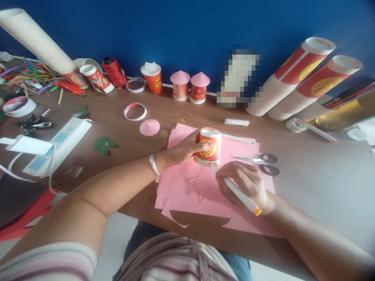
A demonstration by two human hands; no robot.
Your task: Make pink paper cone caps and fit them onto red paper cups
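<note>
My left hand [189,147] is wrapped around a red paper cup [206,150] with a gold emblem, held above a stack of pink paper [181,187]. In my right hand [244,179] is a white marker pen [241,197] with an orange end. Its tip points at the lower edge of the cup; whether it touches cannot be made out. Black-handled scissors [260,159] lie on the paper, just beyond my right hand. Curved lines show on the top pink sheet, and its near edge has a curved cut-out.
Two cups with pink cone tops [180,85] stand at the back. Tall cup stacks [293,82] lean at the right. A glue stick [236,122], a pink paper cone [149,127], a green paper piece [104,145] and a power strip [58,146] lie around.
</note>
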